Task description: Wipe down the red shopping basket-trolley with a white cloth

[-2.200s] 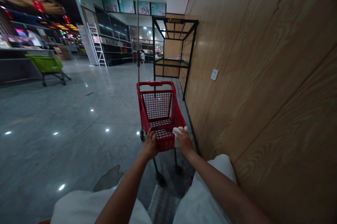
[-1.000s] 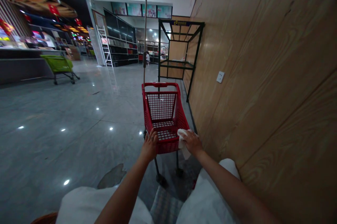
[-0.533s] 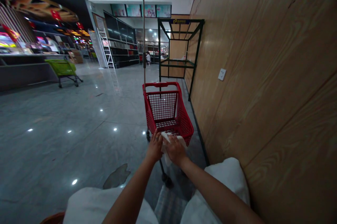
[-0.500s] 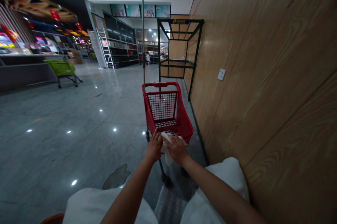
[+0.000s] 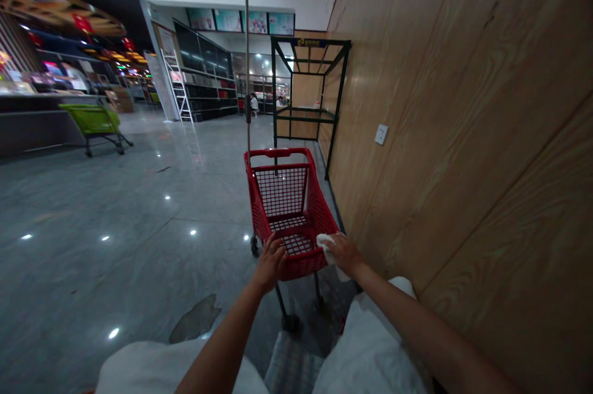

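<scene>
A red plastic shopping cart (image 5: 296,267) with grid sides stands right in front of me, its handle at the far end. My left hand (image 5: 271,263) rests at the near left corner of the basket rim, fingers bent over the edge. At the near right corner, my right hand (image 5: 343,253) is closed on a white cloth (image 5: 328,246), pressing it against the rim. Part of the cloth hangs below that hand. The inside of the basket shows its grid floor.
A wooden wall (image 5: 440,134) with a socket (image 5: 380,134) runs close along the right. Beyond the cart stands a dark metal frame rack (image 5: 303,116). A thin pole (image 5: 248,73) rises by the cart's handle. A green cart (image 5: 92,119) stands left, near a counter.
My right hand has slid with the cloth along the near rim, from beside my left hand to the right corner. My left hand stays at the left corner. The view has shifted slightly.
</scene>
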{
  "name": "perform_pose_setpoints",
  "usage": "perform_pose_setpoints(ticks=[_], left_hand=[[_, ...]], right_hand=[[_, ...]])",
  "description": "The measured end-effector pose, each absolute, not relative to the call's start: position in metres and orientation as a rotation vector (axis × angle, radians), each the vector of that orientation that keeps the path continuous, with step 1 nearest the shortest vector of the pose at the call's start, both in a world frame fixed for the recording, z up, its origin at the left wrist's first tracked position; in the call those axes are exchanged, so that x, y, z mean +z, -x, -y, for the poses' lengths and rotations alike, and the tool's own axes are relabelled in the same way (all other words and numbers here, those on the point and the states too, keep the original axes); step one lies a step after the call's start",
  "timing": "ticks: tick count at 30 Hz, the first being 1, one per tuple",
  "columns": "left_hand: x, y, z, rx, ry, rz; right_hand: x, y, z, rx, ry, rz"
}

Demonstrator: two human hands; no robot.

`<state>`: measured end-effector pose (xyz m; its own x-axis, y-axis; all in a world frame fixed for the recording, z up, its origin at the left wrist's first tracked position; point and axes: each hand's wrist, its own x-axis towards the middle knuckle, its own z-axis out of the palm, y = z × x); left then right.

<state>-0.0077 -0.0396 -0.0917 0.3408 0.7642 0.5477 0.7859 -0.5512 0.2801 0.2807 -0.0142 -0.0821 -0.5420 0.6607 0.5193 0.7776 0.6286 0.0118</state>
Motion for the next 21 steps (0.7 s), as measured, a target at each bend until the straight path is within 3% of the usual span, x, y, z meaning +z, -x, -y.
perform_pose_setpoints(ticks=[7,12,15,21], left_hand=[[-0.069,0.071,0.030,-0.632,2.510,1.686],[-0.047,0.106,0.023,-0.453,2.132,1.977],[-0.038,0.089,0.023,-0.507,2.002,2.065],[-0.037,0.030,0.027,-0.522,2.322,1.932]], right_hand=[[-0.083,-0.208,0.037,-0.443,1.244,2.311],[-0.083,-0.147,0.040,-0.497,1.036,2.368],[-0.081,-0.133,0.031,-0.480,0.873,2.411],[-0.063,-0.147,-0.009,-0.365,0.885,2.460]])
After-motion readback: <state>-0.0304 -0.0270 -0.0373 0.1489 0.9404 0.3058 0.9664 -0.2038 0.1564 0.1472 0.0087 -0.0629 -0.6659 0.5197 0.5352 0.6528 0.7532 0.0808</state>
